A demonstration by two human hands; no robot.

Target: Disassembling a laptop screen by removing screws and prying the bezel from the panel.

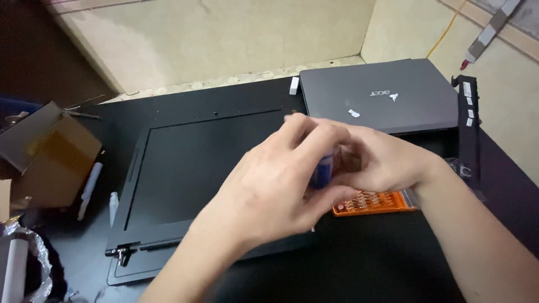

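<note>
Orange plastic shows just below the joined hands, right of the frame's centre: a screwdriver bit case (375, 203) lying open on the black table (359, 264), with rows of metal bits seated in its slots. At the left edge a brown cardboard box (53, 160) stands with its flaps up; what is inside it cannot be made out. Both hands meet in the middle of the frame. The left hand (275, 185) is curled with its fingers bent around a small blue handle (321, 171), probably a screwdriver's, which shows only as a blurred strip between the two palms. The right hand (382, 163) closes in from the right, fingertips pinched at the same object, though how tightly cannot be told through the blur. The handle sits directly above the bit case and over the right edge of a black laptop screen bezel (191, 168) lying flat on the table. A closed grey laptop (382, 95) rests at upper right, with a black plastic strip (469, 123) beside it.
</note>
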